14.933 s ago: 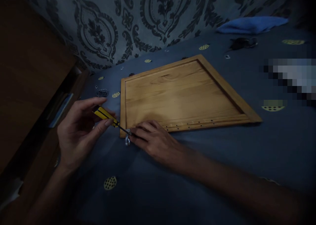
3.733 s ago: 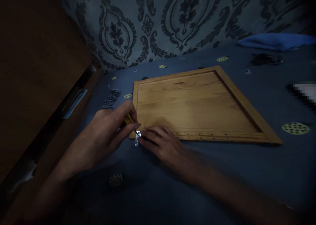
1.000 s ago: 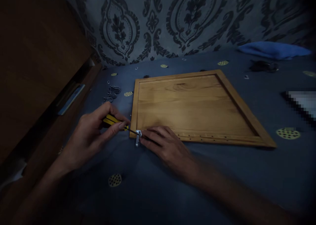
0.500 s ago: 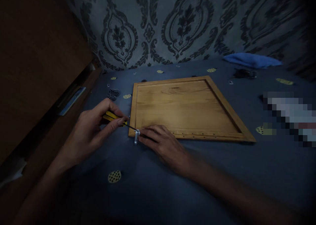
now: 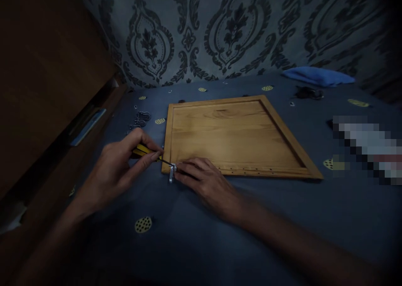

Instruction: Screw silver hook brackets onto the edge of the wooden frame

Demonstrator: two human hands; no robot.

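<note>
— What's the left hand (image 5: 121, 164) gripping?
— Its fingers are clenched on a slim screwdriver (image 5: 146, 152) with a yellow-and-black handle. Its long axis runs left to right, tip pointing right onto a small shiny metal hook (image 5: 171, 173) at the near left corner of the framed wooden board (image 5: 232, 135).
— And the right hand (image 5: 207, 183)?
— Its fingers hold that hook against the smooth rim.

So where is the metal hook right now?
In the head view, the metal hook sits at the wooden board's near left corner, held by the right hand, touched by the tip of the screwdriver in the left hand.
</note>
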